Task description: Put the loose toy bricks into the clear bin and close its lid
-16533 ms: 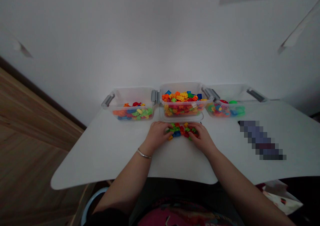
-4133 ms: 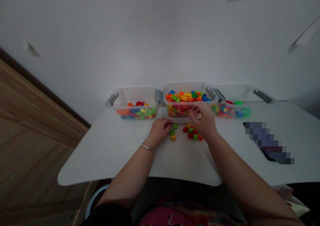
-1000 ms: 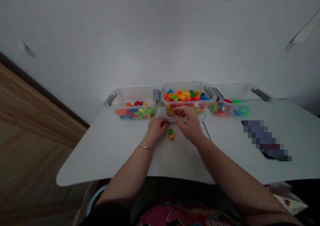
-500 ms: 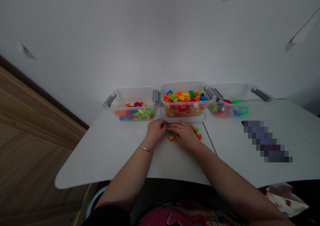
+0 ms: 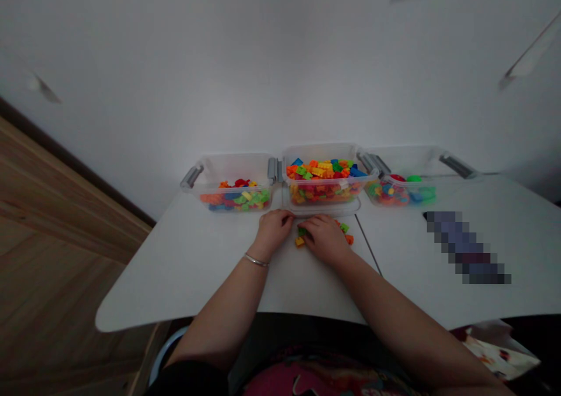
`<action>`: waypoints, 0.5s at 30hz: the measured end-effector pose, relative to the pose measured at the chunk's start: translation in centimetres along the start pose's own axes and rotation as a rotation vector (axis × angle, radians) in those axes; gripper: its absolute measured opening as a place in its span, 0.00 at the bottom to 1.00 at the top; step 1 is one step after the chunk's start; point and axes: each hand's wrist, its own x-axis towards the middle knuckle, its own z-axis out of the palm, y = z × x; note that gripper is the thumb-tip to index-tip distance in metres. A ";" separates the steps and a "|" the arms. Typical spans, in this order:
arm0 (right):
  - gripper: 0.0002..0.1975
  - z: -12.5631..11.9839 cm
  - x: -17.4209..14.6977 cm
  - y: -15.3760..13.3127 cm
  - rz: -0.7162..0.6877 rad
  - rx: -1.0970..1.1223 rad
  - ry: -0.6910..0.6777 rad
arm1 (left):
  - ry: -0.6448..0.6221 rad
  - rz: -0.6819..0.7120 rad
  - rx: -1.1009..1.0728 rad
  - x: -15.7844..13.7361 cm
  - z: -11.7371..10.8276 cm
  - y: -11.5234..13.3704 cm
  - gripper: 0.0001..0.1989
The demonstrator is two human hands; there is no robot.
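My left hand (image 5: pixel 275 229) rests at the middle of the white table, its fingers curled and pressed together. Whatever is in that pinch, if anything, is hidden. Beside it on the right, my right hand (image 5: pixel 326 238) arches over a small group of toy building bricks, fingers bent down and close together. Its fingertips are near a green brick (image 5: pixel 302 231), and I cannot make out what they grip. A yellow-orange brick (image 5: pixel 300 242) lies just below them. Past the knuckles, an orange brick (image 5: pixel 349 239) and a light green brick (image 5: pixel 344 228) peek out.
Three clear bins stand along the wall: a left bin (image 5: pixel 236 190) and a fuller middle bin (image 5: pixel 328 181) with bricks, and a right bin (image 5: pixel 438 162) with colourful plastic pieces. A clear lid (image 5: pixel 350 207) lies under the middle bin. A pixelated object (image 5: pixel 467 247) lies at right.
My right hand's fingertips have drawn back to the right, away from my left hand, leaving a gap between them. More of the green brick shows. My left hand stays put.
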 end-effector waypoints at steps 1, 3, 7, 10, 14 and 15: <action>0.13 0.0 -0.1 0.0 0.010 -0.004 0.004 | -0.001 0.001 0.001 0.0 0.0 0.0 0.11; 0.12 -0.1 -0.2 0.1 0.030 0.001 0.021 | -0.003 0.003 0.003 0.0 0.0 0.0 0.11; 0.11 -0.4 -0.3 0.1 0.075 0.082 0.154 | -0.003 0.018 0.002 0.0 0.0 -0.1 0.11; 0.10 -1.2 -0.2 0.1 0.063 0.178 0.395 | -0.004 0.042 0.001 -0.1 0.1 -0.2 0.12; 0.10 -3.5 0.3 0.6 0.022 0.244 0.752 | 0.002 0.061 -0.004 -0.1 0.2 -0.4 0.12; 0.10 -4.2 0.6 0.9 0.021 0.242 0.811 | 0.003 0.062 -0.009 -0.1 0.2 -0.5 0.11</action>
